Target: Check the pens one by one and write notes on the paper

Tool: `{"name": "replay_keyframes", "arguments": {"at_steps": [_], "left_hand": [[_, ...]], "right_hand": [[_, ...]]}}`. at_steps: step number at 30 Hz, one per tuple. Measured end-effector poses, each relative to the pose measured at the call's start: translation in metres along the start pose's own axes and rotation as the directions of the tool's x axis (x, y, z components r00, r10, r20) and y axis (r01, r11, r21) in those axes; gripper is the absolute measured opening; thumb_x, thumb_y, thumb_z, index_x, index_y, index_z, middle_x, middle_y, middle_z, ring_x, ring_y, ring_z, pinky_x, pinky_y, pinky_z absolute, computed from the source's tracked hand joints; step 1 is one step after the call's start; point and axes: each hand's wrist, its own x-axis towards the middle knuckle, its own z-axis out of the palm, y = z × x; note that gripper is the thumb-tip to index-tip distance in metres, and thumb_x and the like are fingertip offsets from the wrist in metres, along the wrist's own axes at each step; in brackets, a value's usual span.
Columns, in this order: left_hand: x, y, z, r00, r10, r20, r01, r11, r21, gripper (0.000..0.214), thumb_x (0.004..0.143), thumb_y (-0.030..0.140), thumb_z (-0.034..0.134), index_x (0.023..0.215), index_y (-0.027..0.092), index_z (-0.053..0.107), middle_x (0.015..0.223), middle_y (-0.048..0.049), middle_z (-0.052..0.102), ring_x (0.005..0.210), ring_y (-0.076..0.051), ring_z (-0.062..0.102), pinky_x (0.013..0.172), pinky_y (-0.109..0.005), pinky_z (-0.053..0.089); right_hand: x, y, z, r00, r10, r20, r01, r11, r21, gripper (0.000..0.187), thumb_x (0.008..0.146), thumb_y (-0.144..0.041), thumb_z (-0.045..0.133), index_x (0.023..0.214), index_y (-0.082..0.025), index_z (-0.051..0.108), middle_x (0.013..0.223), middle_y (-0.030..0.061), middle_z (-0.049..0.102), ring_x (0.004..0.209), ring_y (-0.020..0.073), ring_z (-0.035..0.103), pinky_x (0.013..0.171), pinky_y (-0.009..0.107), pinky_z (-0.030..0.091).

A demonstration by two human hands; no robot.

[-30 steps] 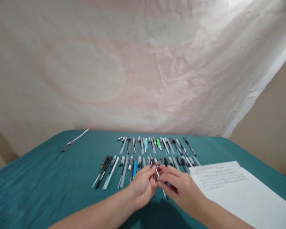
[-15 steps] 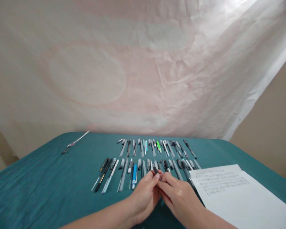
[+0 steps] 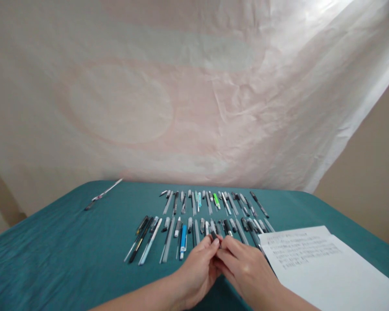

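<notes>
My left hand (image 3: pixel 197 271) and my right hand (image 3: pixel 243 264) meet at the table's near middle, both closed on a dark pen (image 3: pixel 213 235). Only its black end shows above my left thumb; the rest is hidden by my fingers. Just beyond my hands lies a near row of pens, caps and clear barrels. In that row a blue pen (image 3: pixel 183 242) lies left of my left hand, and a pale blue-white pen (image 3: pixel 151 241) is farther left. Black pens (image 3: pixel 141 239) lie at the row's left end.
A farther row of pen parts includes a bright green piece (image 3: pixel 216 201) and a black pen (image 3: pixel 259 204) at its right end. Handwritten white paper (image 3: pixel 333 276) lies right of my hands. A thin pen (image 3: pixel 103 194) sits far left on the green cloth (image 3: pixel 68 250). A pale sheet (image 3: pixel 194 108) hangs behind.
Both hands stay together around the pen, with slight finger movement. The view has shifted a little; the laid-out pens and paper keep their places.
</notes>
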Motion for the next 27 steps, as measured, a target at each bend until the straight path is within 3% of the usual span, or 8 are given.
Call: {"name": "replay_keyframes", "arguments": {"at_steps": [7,13,18,23,27], "left_hand": [[-0.001,-0.001,0.002,1.0,-0.025,0.0,0.025,1.0,0.002,0.009,0.082,0.018,0.054,0.091,0.014,0.056,0.087,-0.0046,0.057,0.075,-0.009,0.054,0.073,-0.021,0.042],[-0.001,0.0,0.0,1.0,-0.02,0.002,0.02,0.996,0.083,0.011,0.082,0.024,0.054,0.087,0.015,0.053,0.08,-0.0026,0.055,0.07,-0.01,0.055,0.07,-0.024,0.043],[-0.001,0.0,-0.003,0.991,0.068,0.114,-0.103,0.937,0.333,0.022,0.084,0.034,0.051,0.093,0.015,0.049,0.079,-0.0035,0.057,0.071,-0.014,0.056,0.071,-0.03,0.043],[-0.004,0.004,0.0,0.97,0.175,0.168,-0.241,0.773,0.586,0.028,0.086,0.037,0.045,0.098,0.012,0.05,0.072,-0.0032,0.058,0.061,-0.012,0.054,0.061,-0.026,0.041],[-0.005,0.006,-0.001,0.963,0.204,0.177,-0.269,0.661,0.701,0.032,0.086,0.036,0.044,0.104,0.011,0.053,0.069,-0.0011,0.056,0.056,-0.009,0.048,0.055,-0.022,0.037]], "right_hand": [[-0.001,0.001,-0.007,0.985,0.082,0.155,-0.093,0.993,0.069,0.02,0.08,-0.011,0.046,0.089,-0.02,0.062,0.083,0.0058,0.057,0.067,0.0164,0.059,0.059,0.026,0.047],[0.0,0.002,-0.012,0.978,0.111,0.177,-0.157,0.949,0.275,0.019,0.084,-0.015,0.043,0.089,-0.022,0.06,0.086,0.0039,0.055,0.072,0.0144,0.057,0.063,0.025,0.045],[0.009,0.011,-0.037,0.958,0.256,0.133,-0.287,0.796,0.534,0.015,0.085,-0.024,0.045,0.078,-0.02,0.058,0.074,0.0007,0.054,0.063,0.011,0.053,0.059,0.021,0.042],[0.015,0.029,-0.051,0.865,0.492,0.097,-0.421,0.607,0.674,0.019,0.084,-0.035,0.048,0.08,-0.017,0.056,0.06,-0.0026,0.049,0.05,0.009,0.045,0.046,0.019,0.036],[0.015,0.036,-0.048,0.824,0.548,0.147,-0.457,0.488,0.743,0.023,0.083,-0.038,0.05,0.086,-0.017,0.056,0.055,-0.0045,0.046,0.047,0.0079,0.043,0.042,0.018,0.033]]}}
